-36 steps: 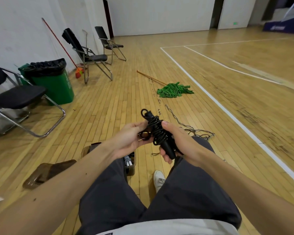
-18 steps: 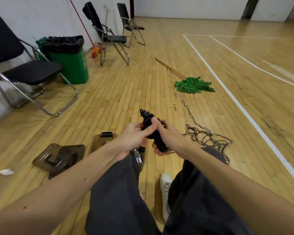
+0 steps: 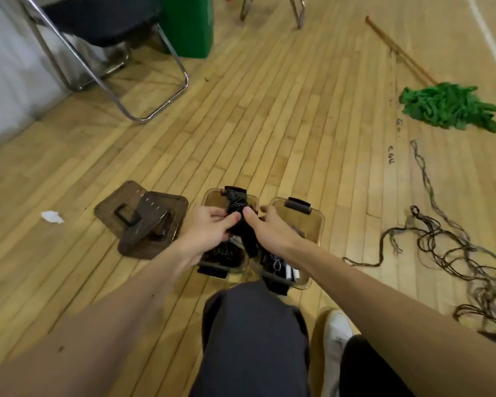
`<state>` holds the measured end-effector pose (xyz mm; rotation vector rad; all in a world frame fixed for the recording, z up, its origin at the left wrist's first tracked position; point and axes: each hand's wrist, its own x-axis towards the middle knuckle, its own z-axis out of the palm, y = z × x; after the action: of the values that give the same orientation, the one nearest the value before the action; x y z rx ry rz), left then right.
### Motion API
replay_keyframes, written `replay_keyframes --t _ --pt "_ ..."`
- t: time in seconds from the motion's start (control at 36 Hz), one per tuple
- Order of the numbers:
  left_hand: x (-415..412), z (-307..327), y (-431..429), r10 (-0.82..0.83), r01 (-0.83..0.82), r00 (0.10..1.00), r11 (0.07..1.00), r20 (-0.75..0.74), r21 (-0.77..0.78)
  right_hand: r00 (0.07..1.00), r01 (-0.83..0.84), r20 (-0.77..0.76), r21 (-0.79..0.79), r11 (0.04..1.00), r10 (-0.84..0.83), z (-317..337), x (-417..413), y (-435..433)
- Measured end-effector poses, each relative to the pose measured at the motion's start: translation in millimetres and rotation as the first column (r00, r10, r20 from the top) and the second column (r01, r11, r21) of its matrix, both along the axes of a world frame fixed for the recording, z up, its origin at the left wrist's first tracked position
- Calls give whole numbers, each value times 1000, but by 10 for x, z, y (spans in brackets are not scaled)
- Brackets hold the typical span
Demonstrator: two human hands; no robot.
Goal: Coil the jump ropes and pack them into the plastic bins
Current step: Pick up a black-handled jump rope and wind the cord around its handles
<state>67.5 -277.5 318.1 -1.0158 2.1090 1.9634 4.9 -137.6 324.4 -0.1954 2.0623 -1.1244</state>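
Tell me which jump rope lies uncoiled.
The brownish rope at far right; the black rope is coiled, held by left hand and right hand.

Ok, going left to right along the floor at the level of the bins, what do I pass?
White paper scrap → stacked brown lids → left plastic bin → right plastic bin → tangled loose ropes.

The left hand [image 3: 209, 226] and right hand [image 3: 272, 230] have lowered the coiled jump rope [image 3: 236, 208] to above the plastic bins [image 3: 317, 224].
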Motion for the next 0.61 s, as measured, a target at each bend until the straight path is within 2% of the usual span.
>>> replay_keyframes --t 0.14,0.28,0.42,0.53,0.61 --pt "-194 -924 -220 126 -131 978 991 166 19 990 -111 100 89 990 102 -876 -216 -317" --pt "-496 -1782 -387 183 -159 946 981 268 -109 972 -154 198 142 978 124 -1581 -519 -536" --pt "-806 -2338 -501 284 -221 907 950 313 -221 966 -198 193 112 974 174 -1964 -776 -700" --pt "-884 -2543 -499 287 -155 878 928 384 -340 947 -257 216 64 964 238 -2158 -795 -849" --pt "-875 -2654 -522 247 -75 861 927 445 -368 945 -292 171 53 955 279 -2279 -776 -924"
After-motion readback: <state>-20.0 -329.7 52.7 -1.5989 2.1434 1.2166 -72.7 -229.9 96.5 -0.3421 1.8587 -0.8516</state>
